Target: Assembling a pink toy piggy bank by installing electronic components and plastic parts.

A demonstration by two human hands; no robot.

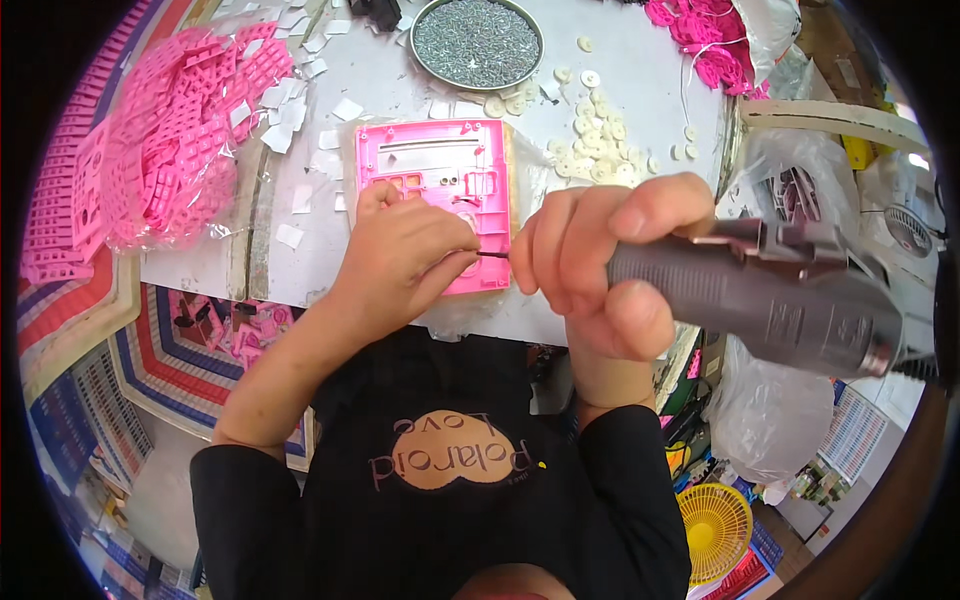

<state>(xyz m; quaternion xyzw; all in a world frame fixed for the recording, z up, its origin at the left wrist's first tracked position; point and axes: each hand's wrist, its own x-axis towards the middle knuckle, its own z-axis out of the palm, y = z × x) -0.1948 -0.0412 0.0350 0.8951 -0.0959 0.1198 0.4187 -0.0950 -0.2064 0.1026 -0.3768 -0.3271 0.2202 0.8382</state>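
A pink plastic housing (495, 170) lies with its ribbed inner side up on a pad (512, 150) near the table's front edge. My right hand (610, 265) grips a dark grey electric screwdriver (770, 300), tilted almost level and pointing left. Its thin dark bit (493, 254) reaches across the housing to my left fingertips. My left hand (405, 245) rests over the housing's left side, thumb and forefinger pinched at the bit's tip. Whatever sits between those fingers is hidden. The lower left part of the housing is covered by this hand.
Behind the housing stands a round dish (541, 45) full of small screws (478, 45). Cream discs (600, 140) lie to its right. White paper squares (285, 120) and a clear bag of pink parts (180, 160) are at left. A yellow basket (748, 525) sits below right.
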